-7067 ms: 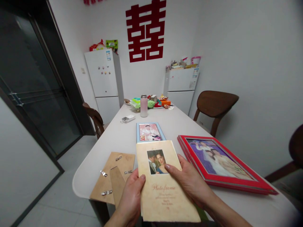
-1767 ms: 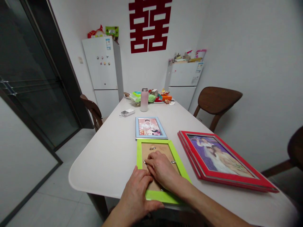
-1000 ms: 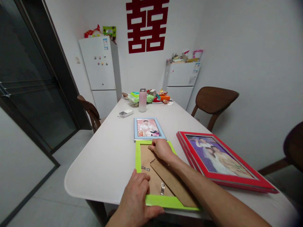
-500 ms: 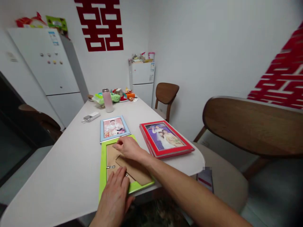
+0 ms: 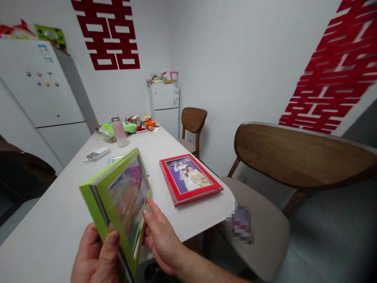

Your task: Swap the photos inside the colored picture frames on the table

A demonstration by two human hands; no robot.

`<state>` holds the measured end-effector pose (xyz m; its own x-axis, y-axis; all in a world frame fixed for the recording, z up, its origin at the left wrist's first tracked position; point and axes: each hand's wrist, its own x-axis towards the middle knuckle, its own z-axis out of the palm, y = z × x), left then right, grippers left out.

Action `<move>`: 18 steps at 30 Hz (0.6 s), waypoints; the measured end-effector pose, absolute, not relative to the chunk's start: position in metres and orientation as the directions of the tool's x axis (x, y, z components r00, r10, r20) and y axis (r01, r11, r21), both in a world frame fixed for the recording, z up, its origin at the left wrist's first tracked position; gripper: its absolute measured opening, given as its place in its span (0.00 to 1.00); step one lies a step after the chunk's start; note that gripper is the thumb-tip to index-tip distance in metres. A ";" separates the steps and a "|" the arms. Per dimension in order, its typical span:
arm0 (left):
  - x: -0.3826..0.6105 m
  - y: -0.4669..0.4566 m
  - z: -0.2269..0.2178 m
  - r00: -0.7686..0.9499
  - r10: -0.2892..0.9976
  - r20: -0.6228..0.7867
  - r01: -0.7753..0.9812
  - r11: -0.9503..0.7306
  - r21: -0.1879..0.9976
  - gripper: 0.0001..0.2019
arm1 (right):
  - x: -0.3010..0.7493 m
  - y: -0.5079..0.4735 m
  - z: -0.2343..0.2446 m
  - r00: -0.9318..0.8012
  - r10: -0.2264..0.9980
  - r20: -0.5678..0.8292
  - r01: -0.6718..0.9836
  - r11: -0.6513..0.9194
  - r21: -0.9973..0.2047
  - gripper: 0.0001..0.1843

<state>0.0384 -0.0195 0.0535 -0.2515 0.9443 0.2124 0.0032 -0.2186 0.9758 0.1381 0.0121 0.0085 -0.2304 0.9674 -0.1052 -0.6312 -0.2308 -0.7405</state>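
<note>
A green picture frame (image 5: pixel 103 196) is held upright and tilted above the near end of the table, its glass side turned to the right. My left hand (image 5: pixel 97 251) grips its near lower edge, thumb on the front. On its right edge my right hand (image 5: pixel 161 234) is closed, thumb against the rim. Reflections blur the picture behind the glass. The light blue picture frame (image 5: pixel 114 159) lies on the table, mostly hidden behind the green one. To the right lies a stack of red picture frames (image 5: pixel 191 179), the top one showing a photo of a couple.
On the white table (image 5: pixel 59 204) stand a pink bottle (image 5: pixel 119 133) and a small grey-white device (image 5: pixel 98 154). Bags and snacks (image 5: pixel 132 125) crowd the far end. A wooden chair (image 5: pixel 265 220) is close on the right, another chair (image 5: pixel 194 122) further back.
The green frame lay face down on the table under both hands. Now it is lifted and turned upright, one hand on each side. The view has shifted to the right.
</note>
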 end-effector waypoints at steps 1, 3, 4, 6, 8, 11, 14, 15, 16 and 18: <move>0.046 -0.019 0.054 -0.246 0.949 0.197 -0.061 -0.218 0.974 0.18 | 0.140 0.013 0.011 -0.173 0.982 -0.081 -0.677 -0.178 -0.714 0.33; 0.058 -0.014 0.058 -0.238 0.942 0.237 -0.097 -0.266 0.959 0.21 | 0.158 0.019 0.020 -0.014 0.999 -0.043 -0.680 -0.042 -0.732 0.35; 0.063 -0.009 0.060 -0.242 0.932 0.269 -0.095 -0.298 0.950 0.24 | 0.173 0.024 0.025 0.060 0.998 -0.024 -0.638 0.020 -0.770 0.34; 0.071 0.005 0.064 -0.198 0.942 0.272 -0.117 -0.298 0.948 0.27 | 0.211 0.040 0.036 0.141 0.990 -0.003 -0.481 0.066 -0.874 0.34; 0.081 0.021 0.061 -0.060 0.978 0.201 -0.187 -0.209 0.960 0.28 | 0.251 0.060 0.044 0.195 0.981 0.023 -0.276 0.078 -0.958 0.33; 0.103 0.046 0.041 0.124 0.978 0.169 -0.242 -0.135 0.961 0.30 | 0.299 0.087 0.049 0.247 0.967 0.058 0.085 0.038 -0.996 0.29; 0.125 0.066 0.015 0.136 0.972 0.193 -0.105 -0.180 0.978 0.26 | 0.326 0.106 0.044 0.241 0.969 0.052 0.425 -0.057 -0.903 0.27; 0.130 0.070 0.009 0.129 0.973 0.193 -0.067 -0.185 0.980 0.25 | 0.331 0.111 0.040 0.238 0.970 0.049 0.485 -0.075 -0.871 0.27; 0.134 0.073 0.005 0.119 0.975 0.189 -0.042 -0.185 0.982 0.24 | 0.336 0.114 0.036 0.235 0.971 0.047 0.520 -0.085 -0.850 0.27; 0.138 0.073 0.001 0.099 0.977 0.190 0.030 -0.194 0.981 0.24 | 0.343 0.119 0.027 0.230 0.972 0.048 0.551 -0.089 -0.830 0.28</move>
<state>0.1378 0.0731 0.0014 0.0992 0.9768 0.1899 0.0302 -0.1937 0.9806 0.3428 0.1190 0.0274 0.2295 0.9721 0.0482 0.5508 -0.0889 -0.8299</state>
